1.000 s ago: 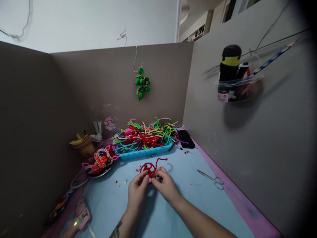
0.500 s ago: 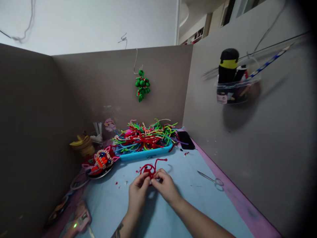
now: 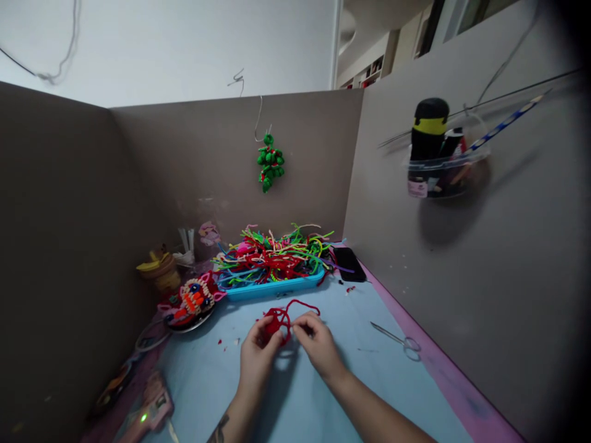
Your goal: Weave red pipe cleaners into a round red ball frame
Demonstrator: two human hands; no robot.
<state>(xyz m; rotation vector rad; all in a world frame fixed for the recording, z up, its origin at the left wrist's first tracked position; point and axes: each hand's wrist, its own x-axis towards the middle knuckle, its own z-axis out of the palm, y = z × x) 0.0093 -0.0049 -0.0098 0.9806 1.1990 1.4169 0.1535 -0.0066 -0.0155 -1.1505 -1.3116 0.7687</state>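
Just in front of the blue tray, my left hand (image 3: 259,352) is closed on a red knotted cord piece (image 3: 272,325), thumb in front and fingers behind. A loose red cord tail (image 3: 305,304) curves up from it to the right, passing behind the other hand. The fingertips of my right hand (image 3: 319,346) are pinched together at the right edge of the piece, beside a loop of red cord. What lies between them is too small to make out.
A blue tray (image 3: 277,285) heaped with coloured cords stands behind. A beaded red figure (image 3: 196,298) sits on a dish to the left. Scissors (image 3: 397,340) lie right, a phone (image 3: 349,264) back right, a pink glue gun (image 3: 154,403) front left. Grey panels (image 3: 221,160) enclose the table.
My right hand has moved slightly right, apart from my left. The red piece has turned in the left hand, and its tail now arches further right. The camera view has shifted a little.
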